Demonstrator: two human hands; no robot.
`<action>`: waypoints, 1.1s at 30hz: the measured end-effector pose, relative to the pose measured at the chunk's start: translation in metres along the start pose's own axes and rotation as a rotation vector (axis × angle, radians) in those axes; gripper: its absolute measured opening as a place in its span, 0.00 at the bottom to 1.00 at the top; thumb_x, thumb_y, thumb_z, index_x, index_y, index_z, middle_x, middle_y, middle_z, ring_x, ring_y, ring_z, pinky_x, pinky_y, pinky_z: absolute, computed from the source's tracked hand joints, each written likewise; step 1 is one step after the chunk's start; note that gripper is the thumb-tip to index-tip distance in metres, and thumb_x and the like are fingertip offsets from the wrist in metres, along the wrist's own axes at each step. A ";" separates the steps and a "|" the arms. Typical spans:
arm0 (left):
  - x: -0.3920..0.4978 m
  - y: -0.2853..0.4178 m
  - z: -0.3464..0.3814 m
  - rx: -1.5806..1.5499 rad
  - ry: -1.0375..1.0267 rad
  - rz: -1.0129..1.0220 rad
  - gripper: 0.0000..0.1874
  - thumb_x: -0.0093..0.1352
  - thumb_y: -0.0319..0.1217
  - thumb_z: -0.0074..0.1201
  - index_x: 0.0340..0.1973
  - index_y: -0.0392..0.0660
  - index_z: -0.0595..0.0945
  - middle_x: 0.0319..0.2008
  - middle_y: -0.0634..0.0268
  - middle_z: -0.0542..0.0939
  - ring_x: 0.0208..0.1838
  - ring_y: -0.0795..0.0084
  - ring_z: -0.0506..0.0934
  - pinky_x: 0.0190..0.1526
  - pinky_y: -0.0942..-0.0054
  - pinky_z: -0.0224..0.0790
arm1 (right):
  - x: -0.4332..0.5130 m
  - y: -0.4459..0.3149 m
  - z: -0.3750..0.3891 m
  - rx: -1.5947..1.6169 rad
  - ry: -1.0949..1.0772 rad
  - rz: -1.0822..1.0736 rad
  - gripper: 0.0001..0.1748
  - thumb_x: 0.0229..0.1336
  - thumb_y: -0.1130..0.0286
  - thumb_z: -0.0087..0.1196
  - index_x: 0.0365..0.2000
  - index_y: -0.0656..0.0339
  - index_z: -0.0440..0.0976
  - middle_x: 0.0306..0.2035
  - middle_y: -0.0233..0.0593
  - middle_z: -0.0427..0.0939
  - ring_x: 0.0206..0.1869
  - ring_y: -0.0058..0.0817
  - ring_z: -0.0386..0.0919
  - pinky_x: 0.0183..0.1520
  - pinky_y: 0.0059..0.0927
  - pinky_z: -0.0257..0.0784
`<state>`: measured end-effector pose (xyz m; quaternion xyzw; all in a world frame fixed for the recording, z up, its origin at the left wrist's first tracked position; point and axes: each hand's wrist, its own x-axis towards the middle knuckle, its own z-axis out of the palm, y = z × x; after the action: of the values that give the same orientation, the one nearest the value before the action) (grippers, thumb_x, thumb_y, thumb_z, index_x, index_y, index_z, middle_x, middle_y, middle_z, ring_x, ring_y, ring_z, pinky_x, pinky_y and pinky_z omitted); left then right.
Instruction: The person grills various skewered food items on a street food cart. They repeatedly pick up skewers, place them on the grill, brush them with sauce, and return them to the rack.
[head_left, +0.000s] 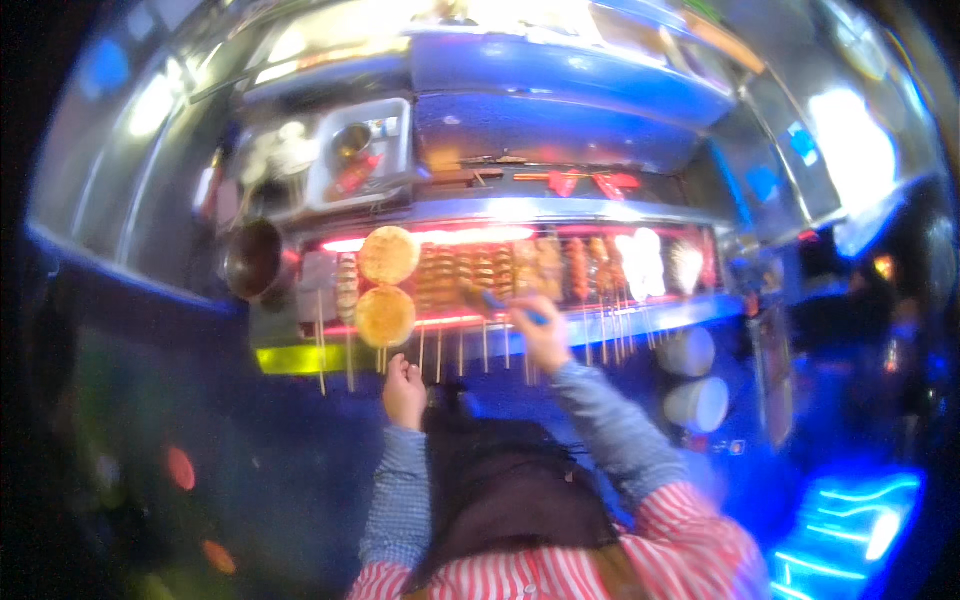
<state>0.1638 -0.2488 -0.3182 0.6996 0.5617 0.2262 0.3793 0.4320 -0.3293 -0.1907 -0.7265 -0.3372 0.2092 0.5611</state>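
Observation:
My right hand (541, 334) grips a blue-handled brush (491, 300), blurred, its head over a row of browned skewered food (465, 274) on the grill. Below two round golden flatbreads, one above the other, is my left hand (405, 394). Its fingers are curled close to thin wooden sticks; whether they pinch one is not clear. The upper flatbread (389, 255) lies towards the back of the grill, and the lower flatbread (385, 316) overhangs its front edge. Farther right are reddish skewers (577, 268) and a very bright, overexposed skewer group (640, 264).
Red-glowing heating tubes (480, 234) run along the grill. To its left stands a dark metal bowl (253, 259). Behind are a white tray (405, 142) holding a small container, and red-ended tongs or sticks (577, 180). Two white buckets (697, 405) sit at lower right.

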 end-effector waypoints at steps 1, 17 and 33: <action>0.009 -0.015 0.013 -0.161 -0.067 -0.091 0.16 0.76 0.37 0.51 0.55 0.43 0.79 0.48 0.55 0.84 0.48 0.57 0.82 0.50 0.59 0.76 | 0.004 0.005 0.016 -0.241 -0.025 -0.261 0.09 0.58 0.70 0.67 0.40 0.61 0.84 0.40 0.42 0.83 0.41 0.35 0.82 0.45 0.35 0.77; -0.062 0.181 0.030 -0.166 -0.312 0.422 0.20 0.66 0.26 0.57 0.54 0.37 0.79 0.50 0.45 0.81 0.54 0.43 0.79 0.56 0.54 0.73 | 0.055 0.018 -0.153 -0.085 0.216 0.149 0.05 0.63 0.76 0.63 0.38 0.67 0.83 0.35 0.39 0.83 0.32 0.23 0.82 0.34 0.25 0.78; -0.091 0.212 0.172 0.225 -0.002 0.060 0.34 0.65 0.30 0.63 0.64 0.37 0.68 0.52 0.43 0.79 0.53 0.41 0.78 0.55 0.54 0.73 | 0.135 0.047 -0.165 -0.212 -0.228 -0.111 0.12 0.58 0.65 0.66 0.37 0.63 0.84 0.34 0.43 0.85 0.35 0.33 0.83 0.41 0.34 0.77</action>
<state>0.3975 -0.4009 -0.2471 0.7545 0.5619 0.1724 0.2920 0.6493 -0.3496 -0.1791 -0.7334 -0.4586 0.2223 0.4499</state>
